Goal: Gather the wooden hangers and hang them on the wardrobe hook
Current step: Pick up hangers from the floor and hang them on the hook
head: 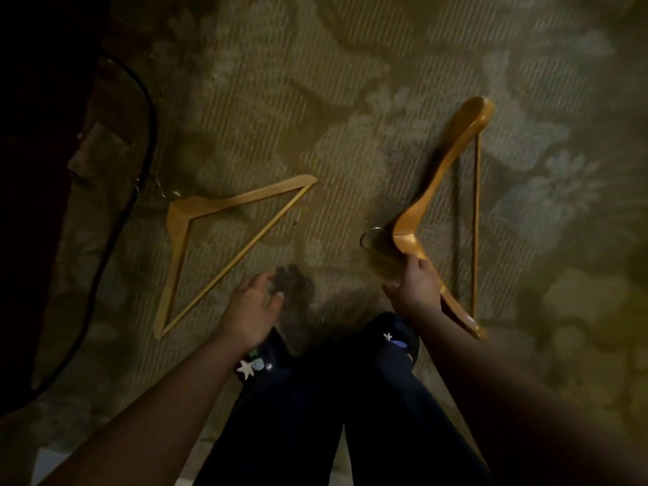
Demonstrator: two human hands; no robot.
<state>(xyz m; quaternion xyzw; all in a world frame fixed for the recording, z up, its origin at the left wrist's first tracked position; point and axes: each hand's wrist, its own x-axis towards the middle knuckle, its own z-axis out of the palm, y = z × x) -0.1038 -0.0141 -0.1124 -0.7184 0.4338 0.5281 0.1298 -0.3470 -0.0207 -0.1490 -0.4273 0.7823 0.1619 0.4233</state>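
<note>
1. We look down on a patterned carpet (350,100) in dim light. It fills the view, and both of the task's things are over it.
2. A dark piece of furniture (31,170) stands at the left edge, with a black cable (140,152) curving down beside it. No wardrobe hook shows here.
3. Our dark trousers (315,415) and slippers take up the lower middle. The left slipper (257,363) carries small charms, a white starfish among them.
4. The flat wooden hanger (224,205) lies on the carpet at left, untouched, its metal hook end close to the cable.
5. The contoured wooden hanger (441,177) is at right, gripped on its lower shoulder arm and tilted. Its metal ring hook (370,236) points inward.
6. Our right hand (417,289) is closed around that hanger arm.
7. Our left hand (256,310) hovers with fingers spread and holds nothing, just beside the flat hanger's lower bar.
8. Risks, as we judge them:
   - The flat hanger's hook may snag the cable as we lift, because the two lie so close.
   - The one-handed grip sits off centre, so the contoured hanger could swing or slip.
   - Poor light may make us misjudge the reach.
9. We can read no brand, label or writing anywhere.
</note>
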